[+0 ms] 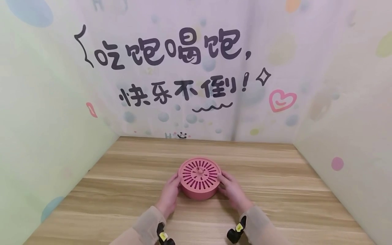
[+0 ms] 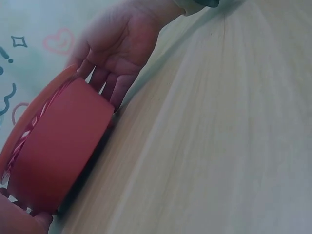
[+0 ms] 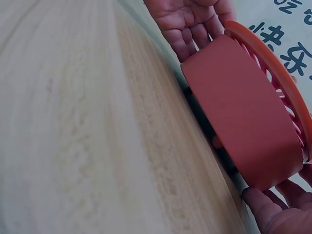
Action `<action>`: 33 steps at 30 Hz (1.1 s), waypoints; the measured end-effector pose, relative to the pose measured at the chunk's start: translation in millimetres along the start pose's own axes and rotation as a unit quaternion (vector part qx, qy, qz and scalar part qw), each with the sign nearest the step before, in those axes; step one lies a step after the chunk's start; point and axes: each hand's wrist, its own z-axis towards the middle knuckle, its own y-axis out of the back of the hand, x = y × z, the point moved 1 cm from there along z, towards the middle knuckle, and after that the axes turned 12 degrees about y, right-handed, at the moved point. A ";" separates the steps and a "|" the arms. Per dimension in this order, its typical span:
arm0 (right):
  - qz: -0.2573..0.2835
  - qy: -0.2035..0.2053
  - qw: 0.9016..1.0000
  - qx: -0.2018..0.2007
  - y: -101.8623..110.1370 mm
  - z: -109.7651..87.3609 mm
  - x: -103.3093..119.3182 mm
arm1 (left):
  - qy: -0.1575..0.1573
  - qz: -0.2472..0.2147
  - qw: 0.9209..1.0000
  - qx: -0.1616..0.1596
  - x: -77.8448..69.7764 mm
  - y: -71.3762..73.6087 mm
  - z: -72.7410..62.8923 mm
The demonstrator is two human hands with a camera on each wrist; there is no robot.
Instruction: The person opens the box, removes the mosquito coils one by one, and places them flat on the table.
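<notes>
A pink round box [image 1: 199, 195] with a slotted lid and a small knob at its centre is upright at the middle of the wooden table. My left hand [image 1: 169, 196] holds its left side, thumb near the lid's rim. On the opposite side my right hand [image 1: 235, 195] grips it the same way. Both wrist views show the smooth red-looking side wall [image 2: 63, 141] of the box between the two hands. Under the box, a narrow dark gap with a small foot-like bump [image 3: 217, 141] shows in the right wrist view; whether the box touches the table I cannot tell.
The wood-grain table [image 1: 128, 170] stretches around the box on all sides. Behind it hangs a pale wall covering [image 1: 260, 119] with large dark writing and a pink heart. Pale side walls [image 1: 343, 119] border the table at left and right.
</notes>
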 end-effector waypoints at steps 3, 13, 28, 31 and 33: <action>0.002 -0.001 1.000 0.000 0.1 0.0 -0.3 | -0.003 0.003 1.000 0.002 -1.7 3.0 1.9; 0.009 -0.008 1.000 0.001 -0.2 -0.5 1.2 | -0.087 0.207 0.974 -0.041 -35.7 11.7 21.3; 0.010 -0.005 1.000 -0.004 3.0 0.9 -2.4 | -0.129 0.412 0.900 0.062 -54.7 -16.0 57.1; 0.008 -0.002 1.000 -0.007 2.4 0.3 -2.3 | -0.125 0.405 0.903 0.065 -54.8 -17.6 58.4; 0.009 -0.001 1.000 -0.008 2.0 -0.1 -1.7 | -0.127 0.401 0.905 0.069 -54.7 -18.2 59.4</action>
